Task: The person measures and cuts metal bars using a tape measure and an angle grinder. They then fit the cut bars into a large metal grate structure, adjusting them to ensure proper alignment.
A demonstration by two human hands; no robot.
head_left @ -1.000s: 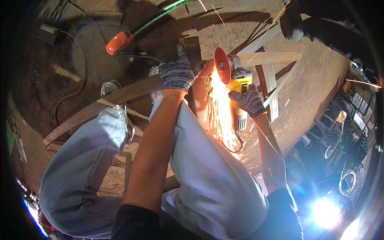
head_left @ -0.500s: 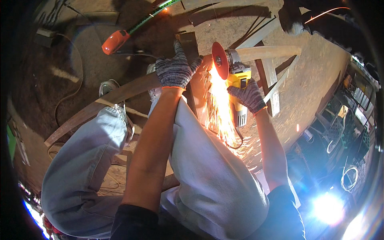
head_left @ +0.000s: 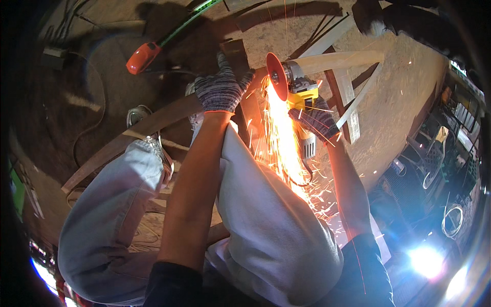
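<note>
My right hand (head_left: 317, 118), in a grey knitted glove, is closed around the body of a yellow angle grinder (head_left: 303, 98). Its red disc (head_left: 276, 77) meets a long bar (head_left: 120, 146), which looks curved, and a dense stream of orange sparks (head_left: 284, 138) pours down toward my knee. To the left of the disc, my gloved left hand (head_left: 220, 92) rests on the bar with index finger and thumb spread apart; its other fingers are partly hidden. The grinder's cord hangs below its grey rear end.
An orange tape measure (head_left: 143, 58) with a green blade lies at the upper left. Flat strips (head_left: 348, 97) cross under the bar's right end. A glaring light (head_left: 426, 261) shines at the lower right, below cluttered dark gear (head_left: 429, 153). My shoe (head_left: 138, 115) stands beside the bar.
The grinder's disc and both hands have shifted slightly left in the picture. The spark stream is denser, with stray sparks now crossing my right hand. Both grips look the same.
</note>
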